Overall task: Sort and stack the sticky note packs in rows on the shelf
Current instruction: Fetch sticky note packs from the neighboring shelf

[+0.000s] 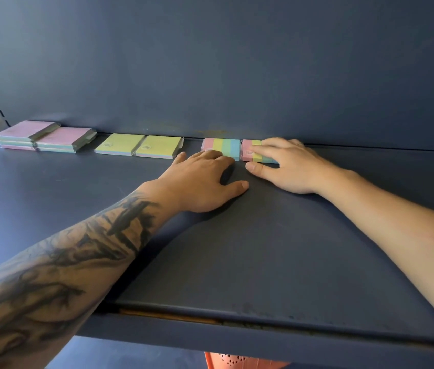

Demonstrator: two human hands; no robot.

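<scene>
Most of the sorting looked done: pink packs (45, 136) stacked at the far left, two yellow packs (139, 145) beside them, two striped packs at the back of the dark blue shelf (237, 249). The left hand (205, 179) lay flat, fingers touching the left striped pack (224, 146). The right hand (287, 163) rested on the right striped pack (253, 153), thumb at its front edge; whether it pinched, I couldn't tell. Something orange (237, 362) showed below.
</scene>
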